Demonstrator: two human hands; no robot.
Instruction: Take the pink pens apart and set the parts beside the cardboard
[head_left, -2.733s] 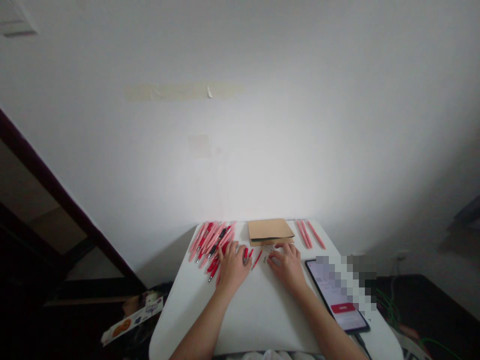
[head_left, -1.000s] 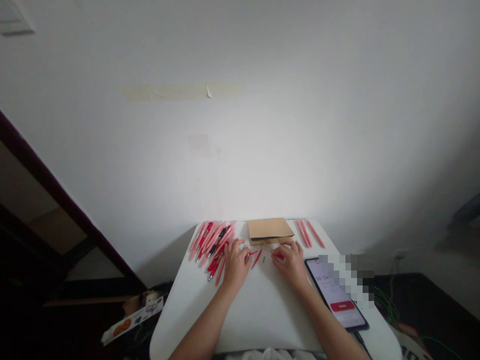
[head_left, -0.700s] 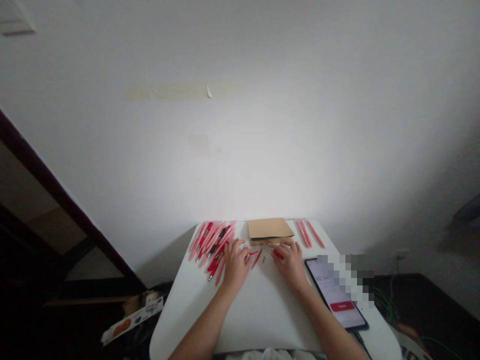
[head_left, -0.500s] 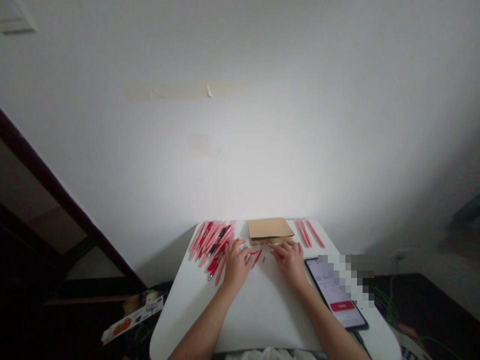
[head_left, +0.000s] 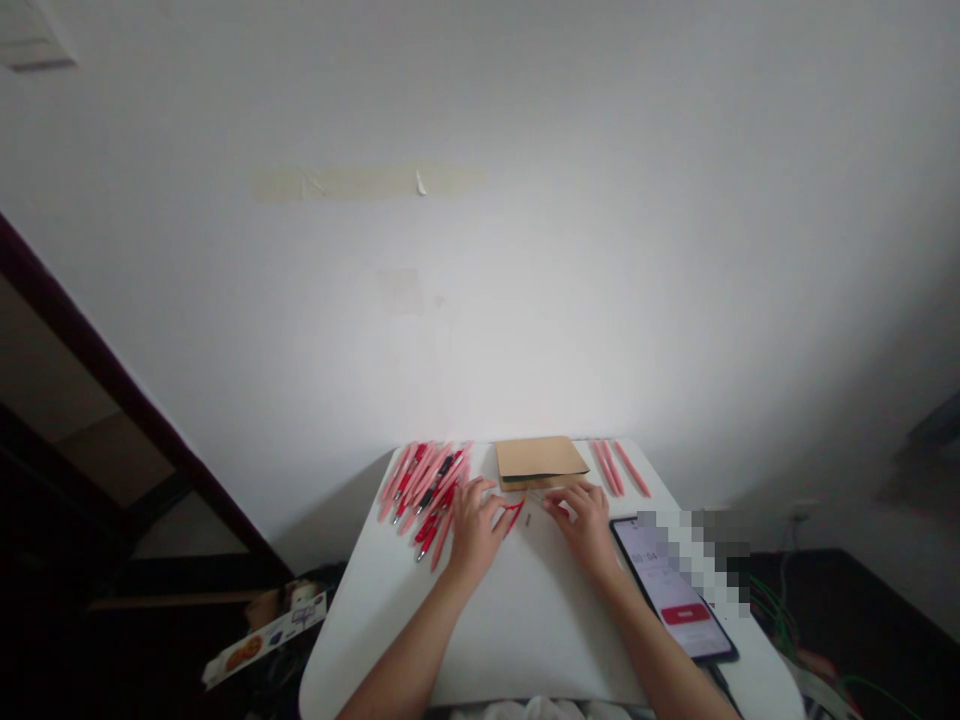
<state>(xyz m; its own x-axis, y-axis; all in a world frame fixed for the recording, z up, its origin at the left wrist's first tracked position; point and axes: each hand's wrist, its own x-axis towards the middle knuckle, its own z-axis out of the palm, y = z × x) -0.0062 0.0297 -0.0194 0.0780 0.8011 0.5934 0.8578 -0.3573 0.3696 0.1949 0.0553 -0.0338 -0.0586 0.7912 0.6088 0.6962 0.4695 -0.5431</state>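
My left hand (head_left: 477,528) pinches a thin red pen part (head_left: 514,507) between thumb and fingertips. Just under that tip lies another slim red piece, partly covered by it. Facing it from the other side, my right hand (head_left: 583,518) has its thumb and fingers closed around something small; a thin pale sliver shows at the fingertips, too fine to name. On the tabletop between the hands sits a tiny dark metallic piece (head_left: 528,520). Beside my left hand spreads a heap of pink, red and black pens (head_left: 426,480).
Behind the hands a brown notebook (head_left: 541,457) lies on the white table (head_left: 525,640). Three pink pens (head_left: 613,468) rest at the back right. A phone (head_left: 675,590) with a cable is by my right forearm. The wall (head_left: 480,330) rises directly behind the table.
My left hand has moved slightly right, bringing the red part over the loose red piece. My right hand's fingers have shifted a little; the pens, notebook and phone stay put.
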